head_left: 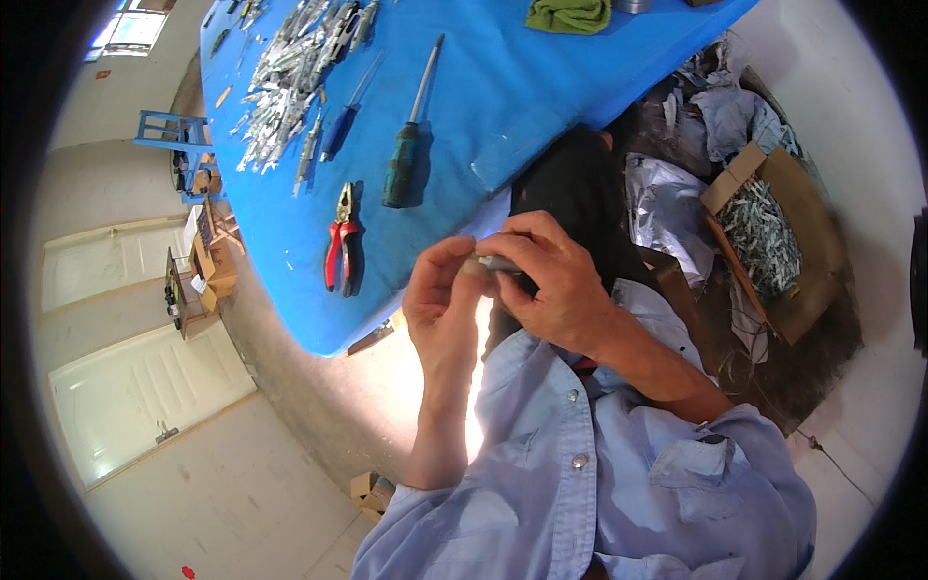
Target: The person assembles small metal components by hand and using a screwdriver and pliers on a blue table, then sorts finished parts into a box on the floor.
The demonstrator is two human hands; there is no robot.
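Observation:
A small grey rod-like piece (499, 263) is pinched between my hands just off the near edge of the table; its exact kind is hard to make out. My right hand (556, 280) is closed around it, thumb below and fingers curled over the top. The thumb and forefinger of my left hand (441, 290) press together at its left end. Red-handled pliers (341, 242) lie on the blue cloth (425, 256) nearest my left hand. Beyond them rest a screwdriver with a dark green handle (400, 166) and a thinner one with a blue handle (338, 133).
Many thin, silvery strips form a heap (280, 97) at the table's far left. A folded green cloth (568, 14) sits at the far edge. On my right stand a cardboard box of similar strips (762, 237) and a silver bag (667, 208). A blue chair (174, 130) is at left.

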